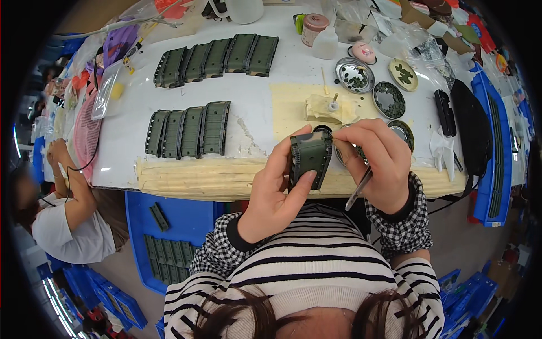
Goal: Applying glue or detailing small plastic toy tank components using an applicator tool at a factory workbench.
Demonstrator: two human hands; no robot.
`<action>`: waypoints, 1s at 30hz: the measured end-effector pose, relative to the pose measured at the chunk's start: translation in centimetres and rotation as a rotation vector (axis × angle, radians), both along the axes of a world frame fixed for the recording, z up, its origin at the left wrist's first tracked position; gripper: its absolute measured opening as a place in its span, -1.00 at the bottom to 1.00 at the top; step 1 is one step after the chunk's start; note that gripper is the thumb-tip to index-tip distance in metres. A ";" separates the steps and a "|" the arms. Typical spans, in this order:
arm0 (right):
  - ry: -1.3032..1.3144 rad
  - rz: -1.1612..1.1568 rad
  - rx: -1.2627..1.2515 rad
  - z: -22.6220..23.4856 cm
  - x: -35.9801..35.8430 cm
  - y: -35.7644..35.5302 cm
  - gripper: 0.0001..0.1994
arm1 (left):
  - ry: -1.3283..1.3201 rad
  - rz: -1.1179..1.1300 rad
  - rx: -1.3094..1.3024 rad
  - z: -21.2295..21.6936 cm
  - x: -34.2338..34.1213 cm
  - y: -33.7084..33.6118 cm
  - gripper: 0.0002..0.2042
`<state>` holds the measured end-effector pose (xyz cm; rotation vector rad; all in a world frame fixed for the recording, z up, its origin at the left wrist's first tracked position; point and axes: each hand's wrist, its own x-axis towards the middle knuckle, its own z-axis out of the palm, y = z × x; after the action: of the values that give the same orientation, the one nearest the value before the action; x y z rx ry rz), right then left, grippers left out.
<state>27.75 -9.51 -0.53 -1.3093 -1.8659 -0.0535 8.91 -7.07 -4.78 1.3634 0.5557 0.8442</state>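
A dark green part [310,158] is held above the near edge of the worktop [254,101], the left hand [275,192] in a closed grip on it. The right hand [377,164] touches its top corner while gripping tweezers [359,188]. Rows of green parts [189,131] lie to the left.

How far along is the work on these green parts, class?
Done, by the look of it: two rows of green parts lie lined up on the table. In hand: the left hand holds one part while the right hand, gripping tweezers, works at its edge. Possibly left: more parts in the blue bin below.
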 end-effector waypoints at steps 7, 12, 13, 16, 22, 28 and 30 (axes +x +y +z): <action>-0.199 0.001 -0.026 0.6 0.2 -0.4 -0.75 | 0.177 -0.023 0.138 0.7 -0.4 -0.1 -0.46; -0.284 0.055 0.023 -0.1 0.5 -0.6 -0.67 | 0.171 0.012 0.196 0.6 -0.3 -0.3 -0.47; -0.279 0.065 0.011 -0.1 0.4 -0.7 -0.65 | 0.170 0.013 0.195 0.6 -0.2 -0.3 -0.47; -0.255 0.056 0.003 -0.7 0.1 -1.0 -0.63 | 0.167 0.016 0.199 0.4 -0.2 -0.3 -0.46; 0.060 0.069 -0.117 -1.1 -0.6 -1.7 -0.63 | 0.062 -0.011 0.030 -0.5 -0.1 -0.7 -0.46; 0.134 0.079 -0.088 -0.7 0.2 -1.3 -0.69 | 0.027 -0.075 0.001 -0.3 -0.3 -0.4 -0.46; 0.018 0.074 -0.047 -0.8 0.4 -1.5 -0.67 | 0.031 -0.086 -0.013 0.0 -0.3 -0.4 -0.47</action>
<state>28.13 -10.99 -1.29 -1.2671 -1.9088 0.0410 8.59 -7.51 -4.83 1.3805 0.5219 0.7502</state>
